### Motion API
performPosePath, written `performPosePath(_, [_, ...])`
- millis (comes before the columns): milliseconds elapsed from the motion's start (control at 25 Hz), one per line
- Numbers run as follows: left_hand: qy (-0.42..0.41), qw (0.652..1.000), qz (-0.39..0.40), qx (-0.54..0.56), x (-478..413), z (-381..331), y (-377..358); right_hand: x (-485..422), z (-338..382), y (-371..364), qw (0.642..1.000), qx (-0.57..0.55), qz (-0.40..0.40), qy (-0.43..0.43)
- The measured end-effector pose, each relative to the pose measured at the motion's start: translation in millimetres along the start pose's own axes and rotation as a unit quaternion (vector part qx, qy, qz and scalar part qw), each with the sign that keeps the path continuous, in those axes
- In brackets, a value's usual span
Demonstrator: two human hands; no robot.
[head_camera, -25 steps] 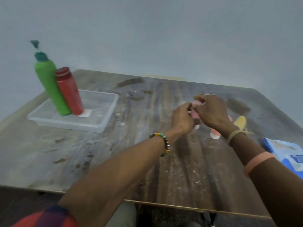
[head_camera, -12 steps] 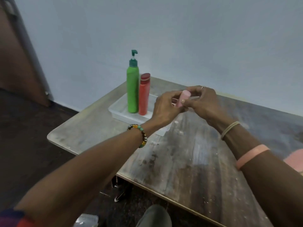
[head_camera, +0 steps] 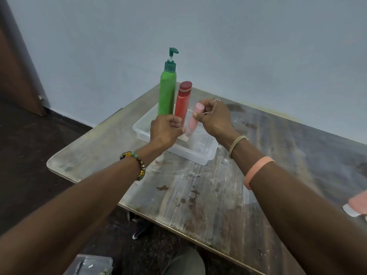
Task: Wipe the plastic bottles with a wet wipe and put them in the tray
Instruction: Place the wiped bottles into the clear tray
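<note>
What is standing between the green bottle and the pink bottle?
The red bottle stands between the green bottle and the pink bottle, as the head view shows.

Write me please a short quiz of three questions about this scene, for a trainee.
1. True or false: no hand touches the pink bottle.
2. How many bottles stand upright in the tray?
3. Which hand pinches the pink bottle near its top end? A) left B) right C) neither
Key: 1 false. 2 two, the green bottle and the red bottle. 3 B, the right hand.
</note>
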State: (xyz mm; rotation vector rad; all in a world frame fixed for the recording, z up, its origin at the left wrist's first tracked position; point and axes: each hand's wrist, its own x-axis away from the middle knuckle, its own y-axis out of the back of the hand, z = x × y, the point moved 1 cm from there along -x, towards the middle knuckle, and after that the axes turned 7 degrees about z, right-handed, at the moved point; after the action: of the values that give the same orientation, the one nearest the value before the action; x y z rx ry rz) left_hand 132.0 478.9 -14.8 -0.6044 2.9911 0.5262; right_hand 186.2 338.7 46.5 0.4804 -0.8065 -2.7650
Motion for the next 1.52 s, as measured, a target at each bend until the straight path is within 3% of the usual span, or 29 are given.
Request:
performPosePath(520, [-0.055, 0.992, 0.048, -0.103, -3, -13, -11, -17, -17, -27, 0.999, 0.037, -0.01, -0.023])
performPosePath(1520, [-0.041, 0.994, 0.059, -0.081, 3, -8, -12, -17, -20, -30, 0.996, 0.035, 0.007, -0.078])
